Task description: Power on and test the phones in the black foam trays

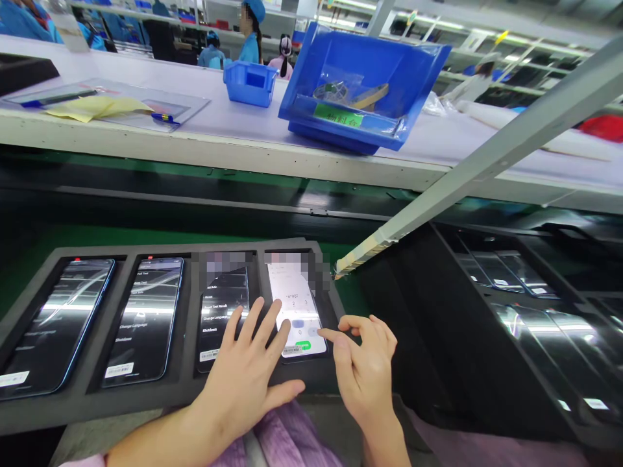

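Note:
A smartphone with a lit white dial-pad screen (293, 285) lies at the right end of a dark foam tray (187, 363). My right hand (366, 360) points at it, the index fingertip at the lower right of the keypad and the other fingers loosely curled, holding nothing. Spread flat, my left hand (248, 370) reaches over the lower part of the tray, its fingertips between the dialling phone and its neighbour, a phone with a dark menu (224, 305). Two more dark-menu phones sit further left, a middle one (143, 318) and an end one (58, 324).
On the right stands a black case (423, 337) bearing several glossy phones (540, 350). A slanted grey post (467, 168) crosses the front. On the white shelf (233, 139) are a large blue bin (360, 84), a small blue bin (250, 83) and yellow paper (97, 107). People sit beyond.

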The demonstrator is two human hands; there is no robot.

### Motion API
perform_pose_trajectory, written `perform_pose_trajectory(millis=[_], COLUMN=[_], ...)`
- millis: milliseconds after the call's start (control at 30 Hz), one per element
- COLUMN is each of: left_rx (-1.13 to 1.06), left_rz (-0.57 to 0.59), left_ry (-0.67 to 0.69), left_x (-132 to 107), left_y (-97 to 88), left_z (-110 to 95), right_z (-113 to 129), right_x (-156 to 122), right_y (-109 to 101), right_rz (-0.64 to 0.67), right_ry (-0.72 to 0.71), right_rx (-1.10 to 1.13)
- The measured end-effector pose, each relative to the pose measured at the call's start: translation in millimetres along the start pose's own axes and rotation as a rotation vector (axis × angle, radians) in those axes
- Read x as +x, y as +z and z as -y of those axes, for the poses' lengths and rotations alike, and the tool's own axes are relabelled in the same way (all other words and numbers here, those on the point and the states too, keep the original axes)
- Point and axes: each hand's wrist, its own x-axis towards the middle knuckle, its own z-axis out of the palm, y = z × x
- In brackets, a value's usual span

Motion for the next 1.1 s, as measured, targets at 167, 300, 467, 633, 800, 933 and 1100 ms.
perform_pose_trajectory(millis=[167, 300, 467, 633, 800, 933, 1100], left_rx=[-0.034, -0.093, -0.064, -0.045, -0.033, -0.045, -0.078], left_rz=[-0.008, -0.011, -0.007, 0.004, 0.011, 0.008, 0.015], left_ry=[0.012, 0.013, 0.043, 0.012, 0.007, 0.007, 0.019], left_x=[0, 0, 0, -1, -1, 0, -1], left_y=[0.5, 1.0, -0.2, 1.0, 1.8, 1.2, -0.4], left_z=[0, 0, 1, 1, 0, 0, 0], right_z=[1, 2, 3, 13, 14, 10, 10], right_x=[2, 2, 3, 10, 10, 9, 8], right_y=[1, 0, 0, 1, 4, 4, 4], right_rz=[0.02, -0.011, 0.046, 0.11, 0.125, 0.113, 0.061], right_ry=[0.013, 0.003, 0.007, -0.029, -0.011, -0.034, -0.005], right_rx=[-0.008, 0.013, -0.014, 0.022, 0.023, -0.002, 0.038])
